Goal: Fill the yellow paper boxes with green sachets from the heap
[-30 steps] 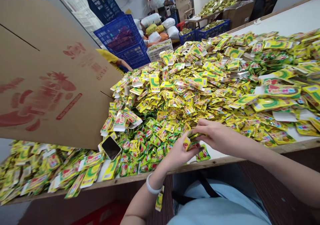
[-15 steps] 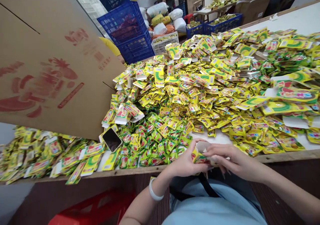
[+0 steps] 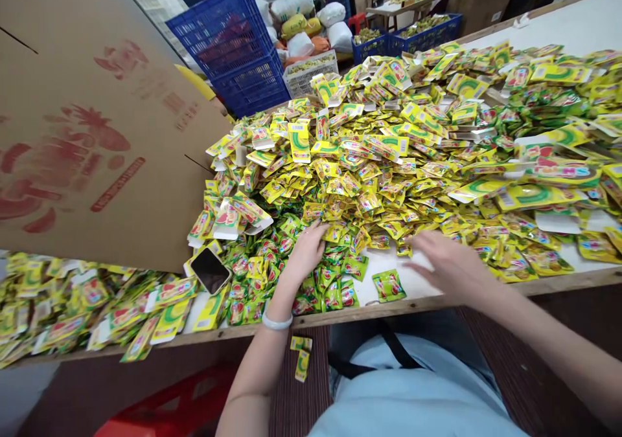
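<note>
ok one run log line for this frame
left hand: flat on sachet pile | right hand: open, over bare table | phone: left, on sachets

Yellow-and-green sachets (image 3: 369, 184) with red spots are heaped beside the brown cardboard sheet (image 3: 87, 133), which carries faded red prints; behind that sheet stand blue crates (image 3: 233, 42).

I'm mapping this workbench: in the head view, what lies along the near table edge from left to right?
Flat cartons → phone → left hand → lone green sachet → right hand.
</note>
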{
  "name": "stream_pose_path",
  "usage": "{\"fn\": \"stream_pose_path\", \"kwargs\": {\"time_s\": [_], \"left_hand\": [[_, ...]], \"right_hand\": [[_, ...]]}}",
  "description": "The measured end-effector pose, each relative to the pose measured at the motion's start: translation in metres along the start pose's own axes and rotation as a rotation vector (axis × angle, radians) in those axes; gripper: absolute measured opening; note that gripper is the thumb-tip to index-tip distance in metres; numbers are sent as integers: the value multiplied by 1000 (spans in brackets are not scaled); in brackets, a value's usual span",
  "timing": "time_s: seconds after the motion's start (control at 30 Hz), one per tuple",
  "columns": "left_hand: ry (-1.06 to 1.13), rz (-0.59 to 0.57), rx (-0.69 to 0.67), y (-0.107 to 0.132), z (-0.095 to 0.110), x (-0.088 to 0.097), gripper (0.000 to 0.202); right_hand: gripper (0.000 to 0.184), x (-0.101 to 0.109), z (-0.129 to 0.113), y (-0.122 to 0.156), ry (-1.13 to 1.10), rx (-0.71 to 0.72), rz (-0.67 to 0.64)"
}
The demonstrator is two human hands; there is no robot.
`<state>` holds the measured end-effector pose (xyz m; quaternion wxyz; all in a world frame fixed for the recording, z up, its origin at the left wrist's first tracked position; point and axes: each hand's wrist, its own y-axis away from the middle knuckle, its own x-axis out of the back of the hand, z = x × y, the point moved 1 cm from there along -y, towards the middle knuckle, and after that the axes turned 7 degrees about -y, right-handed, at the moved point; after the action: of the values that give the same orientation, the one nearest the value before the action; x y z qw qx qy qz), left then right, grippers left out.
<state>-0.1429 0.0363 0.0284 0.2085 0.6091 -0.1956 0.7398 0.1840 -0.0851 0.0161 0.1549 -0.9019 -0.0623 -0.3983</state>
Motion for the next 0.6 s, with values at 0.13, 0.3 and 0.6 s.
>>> {"fn": "stream_pose_path", "kwargs": {"time_s": [0.13, 0.3, 0.6], "left_hand": [[360, 105, 125, 3, 1, 1, 32], [904, 22, 210, 10, 18, 9, 49], [1056, -129, 123, 30, 72, 26, 47]], "right_hand": [[21, -58, -33, -11, 209, -4, -263], [5, -50, -32, -15, -321, -49, -318], [20, -27, -59, -58, -716, 45, -61]]}}
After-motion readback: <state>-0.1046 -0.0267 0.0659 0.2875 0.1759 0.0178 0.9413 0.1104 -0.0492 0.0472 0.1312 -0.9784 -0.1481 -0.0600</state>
